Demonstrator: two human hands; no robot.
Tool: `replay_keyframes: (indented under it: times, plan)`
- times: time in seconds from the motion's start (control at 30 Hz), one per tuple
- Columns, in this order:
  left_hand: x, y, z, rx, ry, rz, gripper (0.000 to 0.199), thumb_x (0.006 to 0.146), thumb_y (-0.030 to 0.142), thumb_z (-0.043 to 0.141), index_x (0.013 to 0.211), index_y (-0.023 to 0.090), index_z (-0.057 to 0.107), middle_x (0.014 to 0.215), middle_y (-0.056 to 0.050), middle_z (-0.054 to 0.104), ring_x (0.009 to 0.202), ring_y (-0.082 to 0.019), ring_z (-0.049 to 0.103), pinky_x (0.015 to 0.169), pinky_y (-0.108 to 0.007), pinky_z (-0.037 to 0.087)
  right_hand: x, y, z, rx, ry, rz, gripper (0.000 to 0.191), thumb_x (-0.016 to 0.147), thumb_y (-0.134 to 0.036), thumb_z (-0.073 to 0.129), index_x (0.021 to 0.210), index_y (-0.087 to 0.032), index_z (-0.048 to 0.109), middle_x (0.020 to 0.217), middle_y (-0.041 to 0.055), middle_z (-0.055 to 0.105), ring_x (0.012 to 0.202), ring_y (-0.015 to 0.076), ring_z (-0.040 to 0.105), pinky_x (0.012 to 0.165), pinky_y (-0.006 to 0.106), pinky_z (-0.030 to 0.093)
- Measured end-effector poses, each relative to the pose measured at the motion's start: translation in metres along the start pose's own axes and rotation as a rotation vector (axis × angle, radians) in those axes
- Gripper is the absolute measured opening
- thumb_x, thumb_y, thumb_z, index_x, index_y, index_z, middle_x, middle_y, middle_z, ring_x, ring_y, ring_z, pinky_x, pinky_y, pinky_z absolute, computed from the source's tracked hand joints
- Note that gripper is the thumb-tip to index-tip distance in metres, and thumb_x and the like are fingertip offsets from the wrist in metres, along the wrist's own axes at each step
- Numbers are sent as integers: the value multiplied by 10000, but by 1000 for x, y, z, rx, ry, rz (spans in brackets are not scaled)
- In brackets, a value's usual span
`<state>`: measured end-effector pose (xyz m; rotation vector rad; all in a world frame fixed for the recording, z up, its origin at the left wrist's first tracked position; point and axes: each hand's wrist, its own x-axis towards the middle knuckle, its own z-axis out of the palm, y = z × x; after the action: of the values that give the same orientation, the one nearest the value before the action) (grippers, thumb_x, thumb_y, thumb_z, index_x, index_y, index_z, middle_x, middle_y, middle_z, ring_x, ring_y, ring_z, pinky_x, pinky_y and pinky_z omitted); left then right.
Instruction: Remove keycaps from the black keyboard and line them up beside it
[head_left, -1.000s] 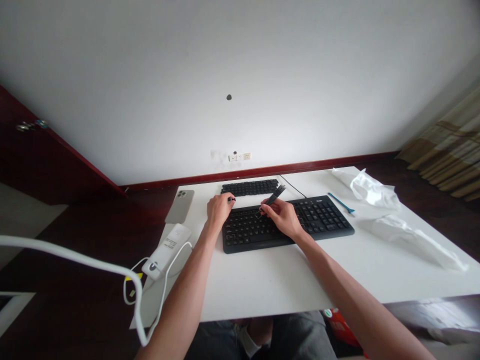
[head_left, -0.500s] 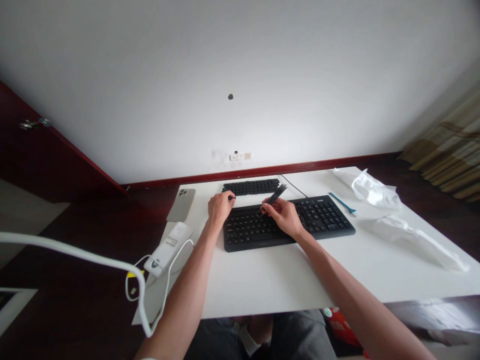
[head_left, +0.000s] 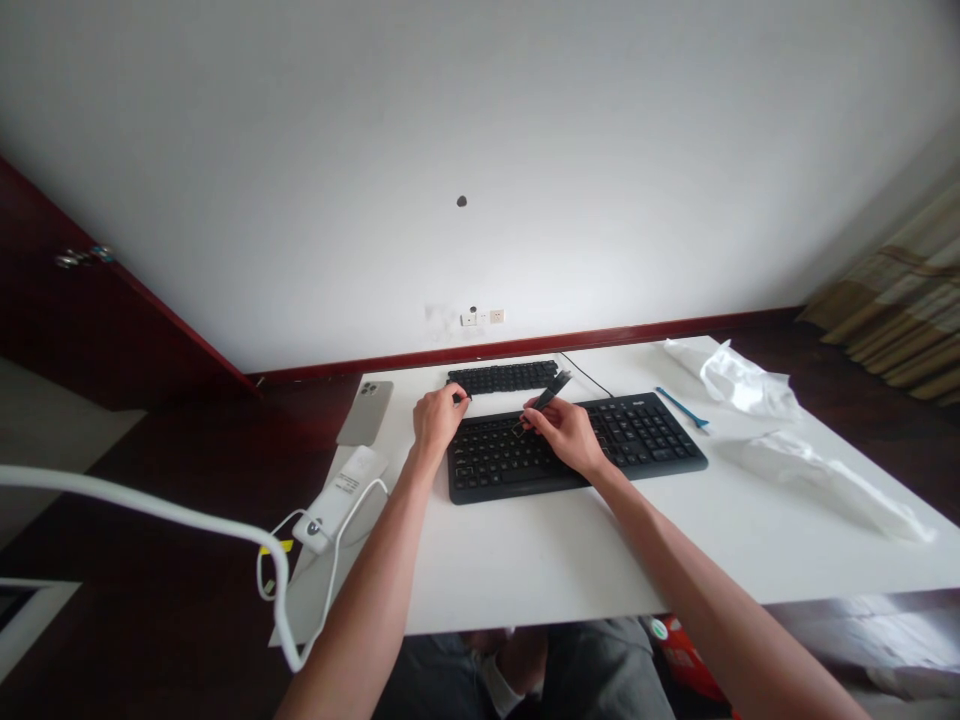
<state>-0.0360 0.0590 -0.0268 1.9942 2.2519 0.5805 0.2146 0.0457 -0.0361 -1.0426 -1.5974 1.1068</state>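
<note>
A black keyboard [head_left: 652, 435] lies on the white table, its left part partly hidden by my hands. My right hand [head_left: 566, 432] is closed around a black keycap puller [head_left: 553, 388], whose brush end points up and away. The puller's thin wire loop is low over the left half of the keyboard; whether it touches a key I cannot tell. My left hand [head_left: 437, 420] pinches a small black piece, seemingly a keycap, at the keyboard's far left corner. Just beyond my fingers, black keycaps [head_left: 510, 376] lie in close rows with a jagged outline.
A blue pry tool [head_left: 681, 407] lies right of the keyboard, near crumpled white plastic bags [head_left: 750, 385]. At the left edge are a phone [head_left: 366, 412] and a white power strip [head_left: 341, 495] with a white cable. The keyboard's black cord runs toward the back edge.
The view has shifted slightly. My left hand's fingers have turned a little around the small black piece; my right hand and the puller stay almost where they were.
</note>
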Motion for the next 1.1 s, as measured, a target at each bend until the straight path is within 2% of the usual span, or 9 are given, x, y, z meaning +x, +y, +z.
replay_keyframes:
  times: [0.23, 0.7, 0.93, 1.1]
  plan:
    - [2, -1, 4, 3, -25, -22, 139, 944, 389, 688, 1063, 333, 731, 871, 0, 761, 886, -225, 712, 788, -299, 477, 0, -1, -1, -22, -1, -5, 435, 905, -604, 678, 1018, -185, 706, 897, 89, 788, 834, 277, 779, 789, 383, 642]
    - [4, -2, 6, 0, -14, -31, 115, 946, 397, 682, 1020, 327, 734, 871, 1, 763, 873, -229, 709, 762, -300, 468, -1, -1, 0, -14, -14, 3, 417, 913, -588, 682, 1019, -185, 701, 905, 83, 788, 840, 273, 782, 800, 377, 642]
    - [-8, 13, -14, -37, -10, 20, 205, 1008, 409, 569, 1042, 307, 743, 855, -12, 749, 865, -215, 700, 784, -297, 463, 0, 1, -1, -2, -11, -8, 417, 919, -590, 673, 1040, -192, 698, 911, 84, 790, 850, 270, 783, 800, 375, 642]
    - [-45, 29, -33, -123, -6, 154, 247, 1000, 383, 598, 1198, 274, 699, 806, -2, 689, 820, -182, 665, 773, -280, 463, -1, 1, -1, -12, -7, -19, 433, 919, -603, 664, 1040, -188, 699, 912, 86, 790, 845, 270, 781, 785, 367, 638]
